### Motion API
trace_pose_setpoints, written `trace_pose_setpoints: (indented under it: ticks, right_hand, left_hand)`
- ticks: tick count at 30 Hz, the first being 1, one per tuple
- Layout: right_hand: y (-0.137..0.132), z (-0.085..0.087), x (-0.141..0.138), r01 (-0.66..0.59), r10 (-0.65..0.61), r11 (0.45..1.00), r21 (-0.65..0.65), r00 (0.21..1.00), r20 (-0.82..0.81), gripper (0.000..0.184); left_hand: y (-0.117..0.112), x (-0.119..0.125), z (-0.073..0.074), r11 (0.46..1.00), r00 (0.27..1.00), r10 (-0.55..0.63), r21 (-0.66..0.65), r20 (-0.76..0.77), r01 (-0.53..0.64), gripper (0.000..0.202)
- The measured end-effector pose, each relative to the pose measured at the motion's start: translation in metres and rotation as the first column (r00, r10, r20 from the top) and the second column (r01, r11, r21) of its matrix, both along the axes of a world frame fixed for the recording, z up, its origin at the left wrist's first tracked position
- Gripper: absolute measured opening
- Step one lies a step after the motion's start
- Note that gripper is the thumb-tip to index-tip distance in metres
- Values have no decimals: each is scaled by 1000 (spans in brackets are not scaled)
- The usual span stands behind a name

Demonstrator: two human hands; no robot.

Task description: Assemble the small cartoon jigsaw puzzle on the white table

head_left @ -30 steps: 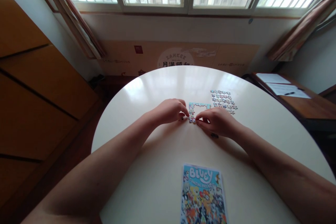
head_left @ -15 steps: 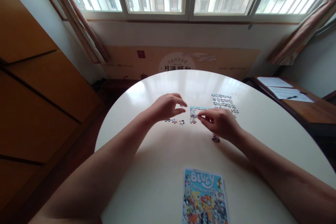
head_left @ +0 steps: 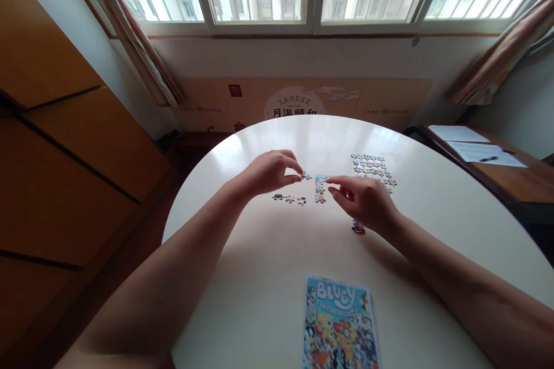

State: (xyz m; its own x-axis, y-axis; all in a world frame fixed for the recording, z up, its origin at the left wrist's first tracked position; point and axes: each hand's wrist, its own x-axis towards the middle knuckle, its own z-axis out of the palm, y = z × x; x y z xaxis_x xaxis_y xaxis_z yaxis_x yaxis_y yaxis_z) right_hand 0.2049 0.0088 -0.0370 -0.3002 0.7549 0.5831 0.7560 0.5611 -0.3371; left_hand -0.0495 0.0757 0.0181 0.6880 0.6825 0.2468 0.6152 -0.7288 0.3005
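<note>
My left hand [head_left: 272, 172] is over the left side of the puzzle area, thumb and forefinger closed at the edge of a small jigsaw puzzle piece [head_left: 307, 175]. My right hand [head_left: 362, 196] hovers at the right side of a partly joined jigsaw puzzle [head_left: 320, 189], thumb and forefinger apart, with nothing visible between them. The joined part shows a light blue top edge and a multicoloured left side; my right hand hides the rest. Below my left hand lie several loose puzzle pieces [head_left: 289, 199]. Another dark piece [head_left: 358, 227] shows below my right hand.
Rows of loose puzzle pieces [head_left: 370, 167] lie behind my right hand. A blue Bluey picture sheet [head_left: 340, 323] rests near the front of the round white table [head_left: 242, 294]. Papers [head_left: 485, 153] and a pen lie on a wooden side table to the right.
My right thumb and forefinger have parted at the joined puzzle. My left thumb and forefinger have come closer together at a loose puzzle piece. The view has shifted slightly.
</note>
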Motion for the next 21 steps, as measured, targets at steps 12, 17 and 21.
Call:
trace_pose_setpoints:
  ticks: [12, 17, 21]
  right_hand:
    - [1, -4, 4, -27, 27, 1000, 9, 1000, -2, 25]
    - [2, -4, 4, -35, 35, 999, 17, 999, -3, 25]
    - [2, -4, 4, -39, 39, 999, 25, 999, -5, 25]
  left_hand:
    - [13, -19, -7, 990, 973, 44, -121, -228, -73, 16]
    - [10, -20, -2, 990, 971, 74, -102, -228, -99, 16]
    - [0, -12, 6, 986, 956, 14, -154, -294, -62, 15]
